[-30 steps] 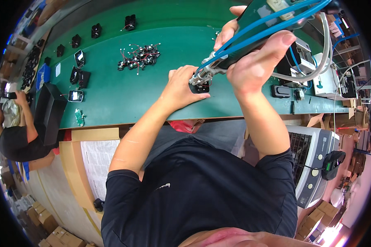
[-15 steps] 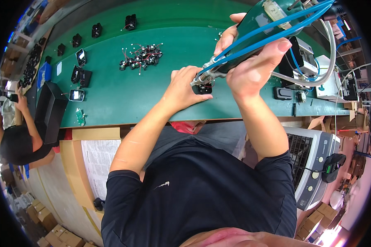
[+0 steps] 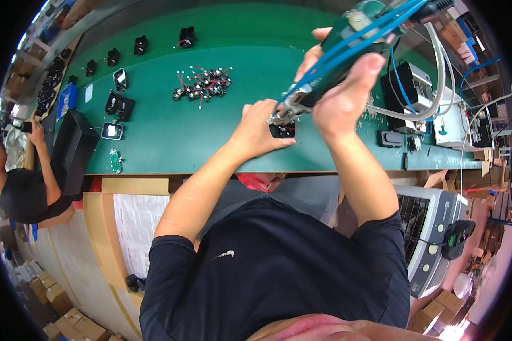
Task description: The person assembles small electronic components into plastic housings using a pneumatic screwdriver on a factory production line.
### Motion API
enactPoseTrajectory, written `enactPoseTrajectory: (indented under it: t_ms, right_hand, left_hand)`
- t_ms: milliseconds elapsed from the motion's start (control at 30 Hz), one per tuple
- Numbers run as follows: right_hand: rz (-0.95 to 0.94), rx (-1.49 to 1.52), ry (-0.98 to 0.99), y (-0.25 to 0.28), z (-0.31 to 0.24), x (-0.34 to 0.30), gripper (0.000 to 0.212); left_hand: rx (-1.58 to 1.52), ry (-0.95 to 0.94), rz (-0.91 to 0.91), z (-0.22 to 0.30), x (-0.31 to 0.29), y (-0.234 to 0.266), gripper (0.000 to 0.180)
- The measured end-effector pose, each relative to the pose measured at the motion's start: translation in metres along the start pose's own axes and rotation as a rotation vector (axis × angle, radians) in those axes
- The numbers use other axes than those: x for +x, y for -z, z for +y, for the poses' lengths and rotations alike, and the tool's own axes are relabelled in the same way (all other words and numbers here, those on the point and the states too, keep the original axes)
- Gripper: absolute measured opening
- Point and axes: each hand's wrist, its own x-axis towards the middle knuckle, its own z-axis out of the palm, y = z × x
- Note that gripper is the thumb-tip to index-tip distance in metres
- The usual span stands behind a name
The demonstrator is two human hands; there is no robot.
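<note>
Firmly, L hand (image 3: 255,131) clasps blk part (image 3: 283,131) between thumb & fingers; R hand (image 3: 340,109) grips tool (image 3: 329,73). Hold tip (image 3: 276,120) sq. to part, L fingertips clear.

Assy wkshp: bench (image 3: 159,128), hosed tool (image 3: 337,69), wired pts (image 3: 205,85), ctns (image 3: 82,325).

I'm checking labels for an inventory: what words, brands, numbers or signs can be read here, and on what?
Nothing can be quoted:
Pale sticker on the handheld tool: blurred.
Printed sheets: lettering too small.
Grey-and-white appliance: panel marks too small.
Black shirt: small pale chest mark, no legible words.
</note>
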Motion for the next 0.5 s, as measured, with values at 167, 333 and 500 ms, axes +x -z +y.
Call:
enactPoseTrajectory:
  t_ms: [167,333,500]
  right_hand:
    - [0.0,0.06,0.149,0.031,-0.071,0.055,0.089]
    - [0.098,-0.152,0.277,0.041,-0.092,0.059,0.06]
    - [0.193,-0.264,0.256,0.04,-0.067,0.022,0.061]
  left_hand:
    - [0.075,0.027,-0.067,0.017,0.007,0.014,0.077]
    - [0.499,0.046,0.034,-0.022,0.092,0.076,0.067]
    - [0.749,0.339,-0.146,-0.087,0.17,0.114,0.078]
